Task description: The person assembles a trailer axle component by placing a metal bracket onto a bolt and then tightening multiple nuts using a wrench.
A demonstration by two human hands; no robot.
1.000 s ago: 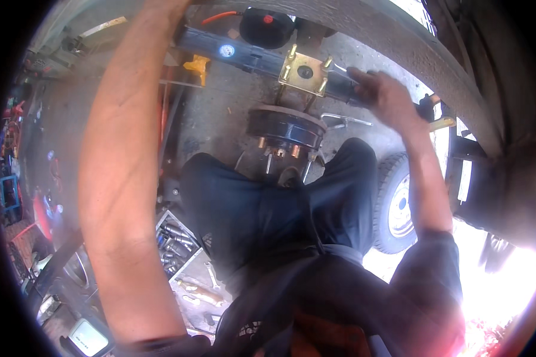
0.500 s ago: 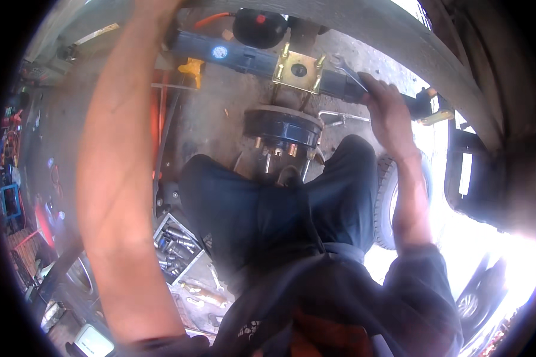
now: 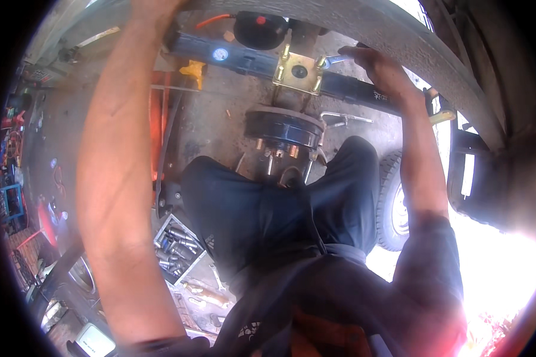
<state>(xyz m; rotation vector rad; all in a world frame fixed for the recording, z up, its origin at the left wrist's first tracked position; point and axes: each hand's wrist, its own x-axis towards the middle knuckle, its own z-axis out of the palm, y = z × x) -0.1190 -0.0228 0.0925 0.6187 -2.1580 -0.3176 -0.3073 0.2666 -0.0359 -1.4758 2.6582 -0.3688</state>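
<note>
My right hand (image 3: 378, 70) grips a steel wrench (image 3: 335, 60), whose end meets the upper-right threaded bolt on a gold square plate (image 3: 289, 80). The plate sits across a dark blue axle beam (image 3: 247, 59), with four bolts standing through it. My left hand (image 3: 164, 13) is raised at the top edge by the left end of the beam; its fingers are hidden. Below the plate sits a black brake drum (image 3: 283, 128) with studs, just beyond my bent knees. A black round canister (image 3: 259, 31) with an orange hose lies behind the beam.
The vehicle frame rail (image 3: 441, 68) arches overhead. A tray of sockets (image 3: 178, 247) and loose tools (image 3: 205, 294) lie at lower left, a wheel (image 3: 389, 217) at right, an L-shaped tool (image 3: 348, 117) beside the drum, a yellow part (image 3: 193, 74) under the beam.
My right hand has shifted up with the wrench, which now lies flatter with its end on the plate's bolt. My left arm has stayed nearly still.
</note>
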